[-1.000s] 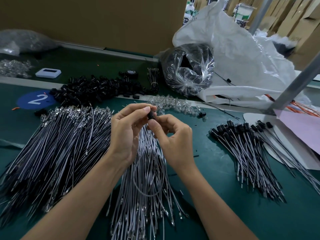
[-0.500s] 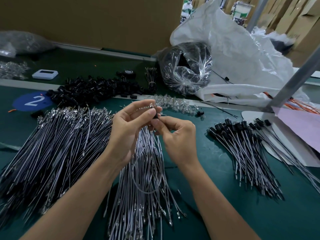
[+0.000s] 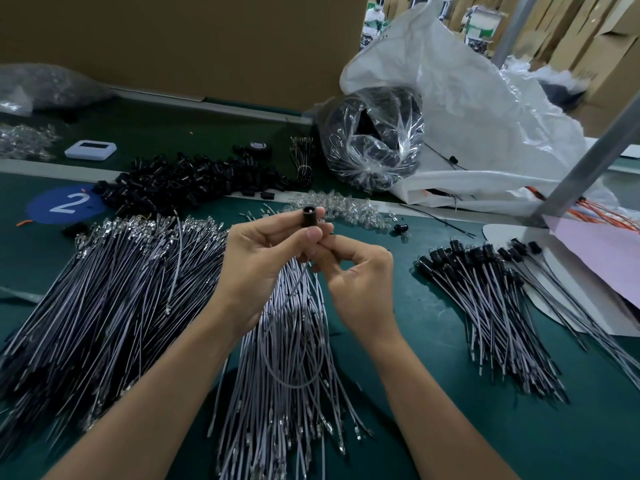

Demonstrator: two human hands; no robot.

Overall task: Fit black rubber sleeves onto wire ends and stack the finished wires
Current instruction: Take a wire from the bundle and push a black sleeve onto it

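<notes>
Sleeve (image 3: 309, 218) pinched in grip of left hand (image 3: 256, 271); right hand (image 3: 360, 282) pinches wire (image 3: 293, 288) just below.

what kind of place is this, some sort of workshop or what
Most likely a factory assembly bench: heaps of identical grey wires lie on a green work surface, a pile of loose black rubber sleeves sits behind them, and cardboard cartons are stacked in the background.
</notes>
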